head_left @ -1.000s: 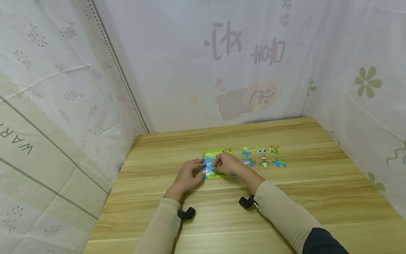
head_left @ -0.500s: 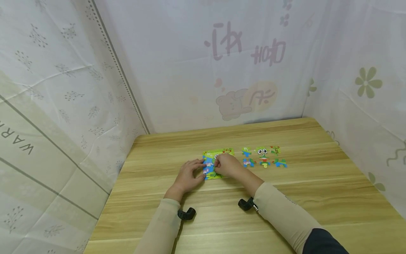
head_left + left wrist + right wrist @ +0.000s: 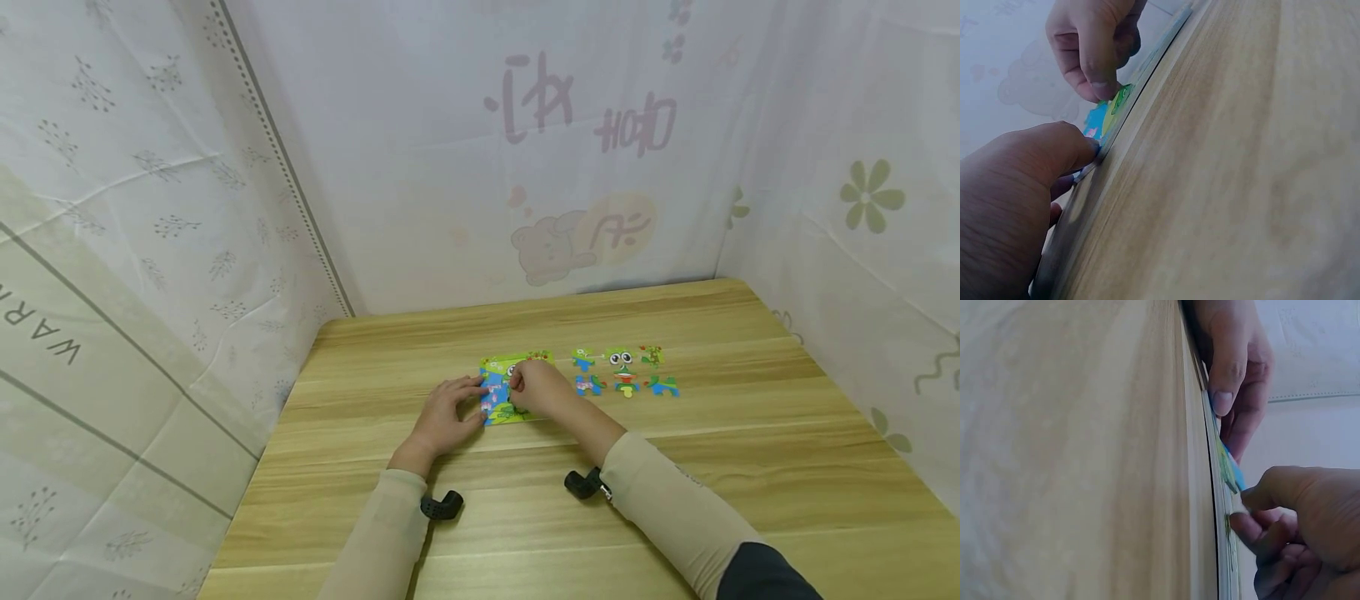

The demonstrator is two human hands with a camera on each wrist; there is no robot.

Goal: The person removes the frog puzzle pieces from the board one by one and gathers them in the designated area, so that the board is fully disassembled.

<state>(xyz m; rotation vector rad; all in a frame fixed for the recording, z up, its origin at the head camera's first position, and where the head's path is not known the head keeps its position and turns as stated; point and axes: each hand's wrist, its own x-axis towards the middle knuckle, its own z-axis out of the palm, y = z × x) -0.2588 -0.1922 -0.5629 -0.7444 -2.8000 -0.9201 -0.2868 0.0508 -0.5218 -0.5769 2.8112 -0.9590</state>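
In the head view a picture puzzle board (image 3: 492,371) with a cartoon frog lies flat on the table. My left hand (image 3: 442,414) rests at its left edge, thumb and fingers spread and touching it. Over the board's middle, my right hand (image 3: 542,389) has curled fingers. Both wrist views show its thumb and finger pinching the end of a blue and green puzzle piece (image 3: 1230,467), which tilts up from the board. The left thumb (image 3: 1079,150) is close to the piece's other side. Much of the board is hidden under the right hand.
Several loose puzzle pieces lie right of the board in two rows, among them one with frog eyes (image 3: 621,358) and one with red and green (image 3: 651,356). The wooden table (image 3: 360,358) ends at printed cloth curtains (image 3: 420,208).
The glossy piece at the board's lower left, raised a second ago, has come down closer to the board. My right hand shifts only slightly; the left hand stays put.
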